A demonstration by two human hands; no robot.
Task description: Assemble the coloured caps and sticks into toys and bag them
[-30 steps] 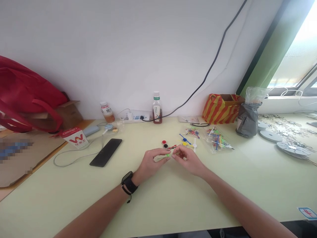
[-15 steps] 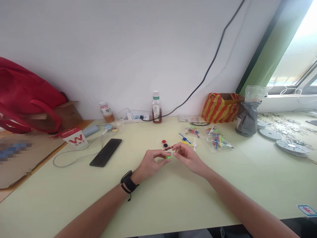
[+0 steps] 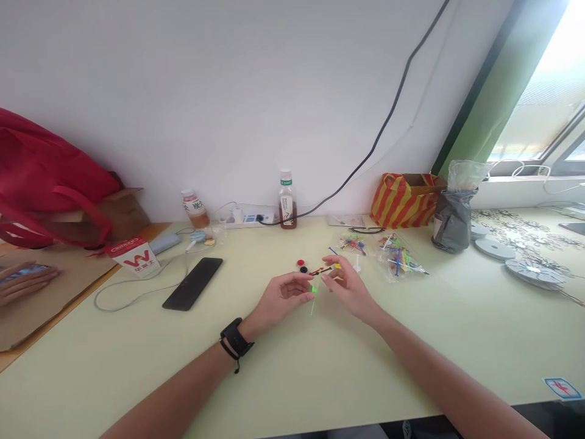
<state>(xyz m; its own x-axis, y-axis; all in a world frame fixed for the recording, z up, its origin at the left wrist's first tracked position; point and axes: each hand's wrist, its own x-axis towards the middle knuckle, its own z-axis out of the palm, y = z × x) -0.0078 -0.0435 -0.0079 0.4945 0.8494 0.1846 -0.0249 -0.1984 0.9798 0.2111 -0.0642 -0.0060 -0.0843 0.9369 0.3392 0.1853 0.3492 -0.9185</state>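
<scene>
My left hand (image 3: pixel 286 296) pinches a small bright green plastic piece (image 3: pixel 314 289) between thumb and index finger. A thin pale green stem hangs below it toward the tabletop. Close on the right is my right hand (image 3: pixel 351 288), thumb and fingers apart, with nothing visible held in it. Slender red and black pieces (image 3: pixel 320 271) show just behind the gap between the hands; whether they touch the right fingertips is unclear. A red round cap (image 3: pixel 300 263) and a black round cap (image 3: pixel 303 270) lie beyond my left fingers. Blue, yellow and white parts (image 3: pixel 357 266) are partly hidden behind my right hand.
Clear bags of coloured plastic parts (image 3: pixel 398 259) lie to the right, near a striped bag (image 3: pixel 404 201). A bottle (image 3: pixel 287 204) stands by the wall. Leftward are a black phone-like slab (image 3: pixel 192 285), a white-and-red box (image 3: pixel 136 259) and another person's hand (image 3: pixel 31 283).
The green piece has turned, so its stem now points down instead of left. My right hand's fingers have spread apart. Another person's hand is now visible at the far left.
</scene>
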